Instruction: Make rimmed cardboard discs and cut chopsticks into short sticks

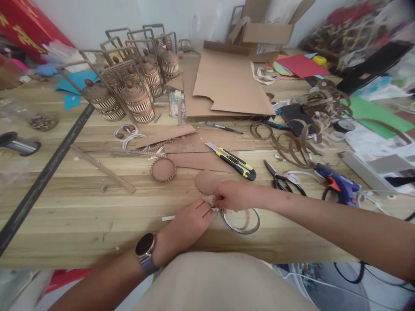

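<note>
Grip: left hand (191, 221) pinching white strip (215, 209) | right hand (238, 195) pinching same strip

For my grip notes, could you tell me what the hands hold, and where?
The left hand and right hand pinch a thin white strip with their fingertips, beside the ring; the exact spot is hidden.

The bench (81, 216) lies bare left of the left hand (191, 224), out to a slanted cardboard stick (103, 169) and a long black strip (45, 177). Just beyond the right hand (238, 196) a cardboard disc (206, 181), utility knife (231, 162) and scissors (282, 179) lie in the way; a glue gun (337, 185) blocks the right. Cardboard baskets (129, 93) and curled strips (304, 134) crowd the back.
</note>
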`<state>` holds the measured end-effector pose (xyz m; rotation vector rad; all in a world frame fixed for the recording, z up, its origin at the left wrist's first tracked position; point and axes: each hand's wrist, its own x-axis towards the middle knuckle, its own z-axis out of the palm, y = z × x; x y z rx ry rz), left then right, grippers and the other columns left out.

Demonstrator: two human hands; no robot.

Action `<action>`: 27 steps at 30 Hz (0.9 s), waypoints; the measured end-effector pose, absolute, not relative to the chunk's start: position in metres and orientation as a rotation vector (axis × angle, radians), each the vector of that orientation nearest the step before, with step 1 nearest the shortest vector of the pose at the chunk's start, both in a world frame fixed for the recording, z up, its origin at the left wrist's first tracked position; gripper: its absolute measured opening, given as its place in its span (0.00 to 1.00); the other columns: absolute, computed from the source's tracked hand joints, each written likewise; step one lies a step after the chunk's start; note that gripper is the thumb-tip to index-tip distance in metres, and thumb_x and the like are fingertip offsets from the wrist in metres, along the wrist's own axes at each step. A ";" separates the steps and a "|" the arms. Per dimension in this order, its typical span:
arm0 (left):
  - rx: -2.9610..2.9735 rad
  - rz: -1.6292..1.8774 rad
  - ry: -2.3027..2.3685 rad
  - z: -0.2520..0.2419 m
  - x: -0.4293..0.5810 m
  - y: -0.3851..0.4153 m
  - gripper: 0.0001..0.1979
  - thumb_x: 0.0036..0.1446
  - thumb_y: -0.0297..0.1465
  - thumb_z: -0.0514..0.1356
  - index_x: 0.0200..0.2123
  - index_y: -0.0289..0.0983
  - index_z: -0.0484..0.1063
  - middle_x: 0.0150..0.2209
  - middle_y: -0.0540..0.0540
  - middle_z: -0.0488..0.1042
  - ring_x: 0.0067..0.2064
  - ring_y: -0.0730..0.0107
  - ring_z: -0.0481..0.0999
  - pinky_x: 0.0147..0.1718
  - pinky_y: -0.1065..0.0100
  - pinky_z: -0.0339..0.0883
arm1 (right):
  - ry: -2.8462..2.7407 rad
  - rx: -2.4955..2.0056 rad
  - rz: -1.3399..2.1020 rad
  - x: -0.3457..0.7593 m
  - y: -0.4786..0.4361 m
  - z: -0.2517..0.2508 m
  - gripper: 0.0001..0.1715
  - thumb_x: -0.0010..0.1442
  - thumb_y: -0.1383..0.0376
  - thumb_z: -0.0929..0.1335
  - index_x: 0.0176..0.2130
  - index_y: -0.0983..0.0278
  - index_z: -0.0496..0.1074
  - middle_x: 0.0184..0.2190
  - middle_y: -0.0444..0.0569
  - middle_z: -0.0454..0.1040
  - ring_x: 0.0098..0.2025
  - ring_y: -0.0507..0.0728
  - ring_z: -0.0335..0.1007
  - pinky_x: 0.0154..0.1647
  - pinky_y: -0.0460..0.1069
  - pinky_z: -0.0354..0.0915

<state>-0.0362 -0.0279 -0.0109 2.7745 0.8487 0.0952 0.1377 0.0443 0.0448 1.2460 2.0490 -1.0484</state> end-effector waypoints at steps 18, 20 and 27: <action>2.731 0.139 0.851 -0.012 -0.038 -0.028 0.07 0.64 0.22 0.54 0.40 0.32 0.71 0.40 0.42 0.73 0.42 0.61 0.70 0.42 0.62 0.70 | 1.831 1.429 -1.552 0.176 0.034 0.049 0.22 0.56 0.66 0.64 0.49 0.65 0.77 0.28 0.45 0.79 0.16 0.47 0.59 0.17 0.42 0.58; 2.720 0.120 0.862 -0.011 -0.037 -0.027 0.07 0.64 0.22 0.54 0.41 0.32 0.71 0.40 0.42 0.73 0.42 0.61 0.70 0.42 0.62 0.70 | 1.859 1.468 -1.531 0.185 0.035 0.049 0.21 0.57 0.64 0.64 0.49 0.65 0.76 0.28 0.45 0.79 0.17 0.47 0.59 0.18 0.42 0.56; 2.783 0.161 0.848 -0.011 -0.036 -0.027 0.12 0.66 0.22 0.49 0.48 0.32 0.69 0.41 0.42 0.74 0.41 0.61 0.71 0.39 0.63 0.71 | 2.012 1.424 -1.162 0.207 0.039 0.048 0.12 0.58 0.62 0.66 0.30 0.64 0.78 0.25 0.47 0.78 0.27 0.54 0.68 0.26 0.46 0.55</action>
